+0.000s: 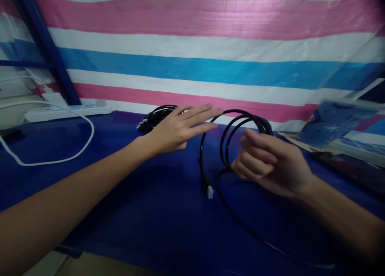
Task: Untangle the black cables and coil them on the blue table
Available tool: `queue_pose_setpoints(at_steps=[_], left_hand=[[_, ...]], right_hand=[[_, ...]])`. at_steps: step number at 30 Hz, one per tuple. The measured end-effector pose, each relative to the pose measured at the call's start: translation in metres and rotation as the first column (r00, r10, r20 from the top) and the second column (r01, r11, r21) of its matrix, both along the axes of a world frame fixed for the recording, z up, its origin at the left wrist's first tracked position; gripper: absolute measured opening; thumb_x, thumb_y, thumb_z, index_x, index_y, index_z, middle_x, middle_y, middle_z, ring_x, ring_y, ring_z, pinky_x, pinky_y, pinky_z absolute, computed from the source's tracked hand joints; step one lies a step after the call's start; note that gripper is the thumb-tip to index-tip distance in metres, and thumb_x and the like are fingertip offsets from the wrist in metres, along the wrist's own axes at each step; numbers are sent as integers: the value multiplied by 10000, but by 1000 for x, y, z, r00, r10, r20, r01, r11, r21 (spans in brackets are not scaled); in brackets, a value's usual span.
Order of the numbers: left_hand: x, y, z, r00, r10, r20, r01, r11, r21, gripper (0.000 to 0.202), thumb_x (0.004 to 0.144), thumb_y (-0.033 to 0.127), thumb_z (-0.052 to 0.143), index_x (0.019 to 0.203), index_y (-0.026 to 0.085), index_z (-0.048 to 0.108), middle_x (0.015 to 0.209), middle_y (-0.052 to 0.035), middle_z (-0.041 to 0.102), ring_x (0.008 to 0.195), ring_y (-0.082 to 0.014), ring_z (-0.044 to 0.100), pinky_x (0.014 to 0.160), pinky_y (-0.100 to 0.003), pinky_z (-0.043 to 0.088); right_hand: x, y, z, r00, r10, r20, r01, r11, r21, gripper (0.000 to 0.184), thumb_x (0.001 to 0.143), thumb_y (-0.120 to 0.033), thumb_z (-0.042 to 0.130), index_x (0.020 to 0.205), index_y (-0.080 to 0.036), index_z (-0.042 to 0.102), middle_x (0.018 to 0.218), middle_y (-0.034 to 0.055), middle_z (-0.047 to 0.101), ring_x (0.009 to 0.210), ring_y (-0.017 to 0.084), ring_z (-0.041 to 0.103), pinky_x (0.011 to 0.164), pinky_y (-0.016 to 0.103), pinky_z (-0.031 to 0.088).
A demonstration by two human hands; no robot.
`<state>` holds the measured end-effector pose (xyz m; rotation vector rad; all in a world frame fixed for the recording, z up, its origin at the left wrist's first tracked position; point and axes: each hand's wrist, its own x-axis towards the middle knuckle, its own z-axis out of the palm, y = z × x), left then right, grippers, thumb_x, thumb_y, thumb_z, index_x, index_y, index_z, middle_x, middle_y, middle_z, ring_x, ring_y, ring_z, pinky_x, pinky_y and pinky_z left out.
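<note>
My right hand [267,159] is closed around a loosely coiled black cable [226,141], whose loops stand up to the left of the fist. One end of it hangs down with a pale rectangular plug [210,192], while another length trails toward the front right of the table. My left hand [183,127] is open, palm down, its fingers stretched toward the loops; whether the fingertips touch the cable I cannot tell. Behind my left hand lies a second coil of black cable [156,114] with metal-tipped plugs, partly hidden by the hand.
A dark blue table [144,228] spreads below my hands. At the back left are a white power strip [69,112] and a looping white cord [57,162]. A blue printed package [333,121] and a dark flat object [345,171] lie at right. Striped sheeting [192,47] hangs behind.
</note>
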<state>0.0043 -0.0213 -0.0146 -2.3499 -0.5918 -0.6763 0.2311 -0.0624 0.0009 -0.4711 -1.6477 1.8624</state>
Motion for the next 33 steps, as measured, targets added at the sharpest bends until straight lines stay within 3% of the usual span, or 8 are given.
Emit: queue_pose_setpoints(at_steps=[3,8,12,15,20,27,30,33], left_hand=[[4,-2,-5,987,21,-161,-36,995,-91,489,847,87,427,1323,190,471,1500,-89,349,1405,-218,273,1127,-433,188],[11,-2,-13,967,-60,-247,-16,954,-298,247,907,241,463,1082,202,633,1298,-76,592,1352,-211,379,1155,-449,115],[16,-1,-13,993,-104,-48,69,881,-469,247,929,271,455,1061,179,642,1189,-71,658,1284,-195,467,1135,-390,220],[22,-7,-10,991,-47,127,113,806,-581,310,947,332,422,1089,163,639,1083,-57,697,1071,-165,617,1027,-306,367],[33,-18,-11,988,5,155,104,723,-683,338,951,327,400,1172,183,611,995,-66,711,903,-178,669,767,-251,467],[42,-22,-20,951,-32,308,267,589,-762,281,913,250,448,1128,157,604,1116,-96,679,936,-173,657,798,-282,485],[42,-19,-20,898,-31,439,366,606,-706,271,873,186,460,1114,149,579,1139,-99,660,1012,-176,626,867,-305,476],[39,-12,-20,763,2,647,456,707,-540,378,720,41,460,1070,161,538,1085,-83,645,1034,-172,595,914,-326,463]], right_hand=[[5,1,7,998,29,-62,-29,1000,-5,606,903,-425,486,444,-171,182,356,-54,126,341,72,158,427,269,206],[9,0,11,995,1,-103,-2,1000,-6,595,913,-429,453,439,-185,190,345,-50,111,329,80,153,408,274,206],[7,6,3,993,-120,1,120,989,91,474,868,-444,521,495,-200,359,358,-70,181,343,70,179,408,260,208],[5,12,-7,972,-227,56,210,954,212,106,768,-301,605,762,-207,556,374,-100,275,348,61,179,392,237,167],[-2,14,-15,909,-409,78,367,877,310,393,636,-197,712,983,-230,531,473,-99,446,406,64,308,414,211,232],[-13,1,-9,854,-494,161,355,782,513,260,705,-366,742,630,-172,587,610,-14,502,569,103,445,515,245,343],[-13,1,-7,828,-552,97,403,707,581,280,740,-440,709,672,-189,602,603,-22,475,568,102,426,524,240,341],[-9,4,-6,811,-576,104,377,650,660,354,785,-516,641,674,-184,591,665,4,517,637,120,473,574,246,368]])
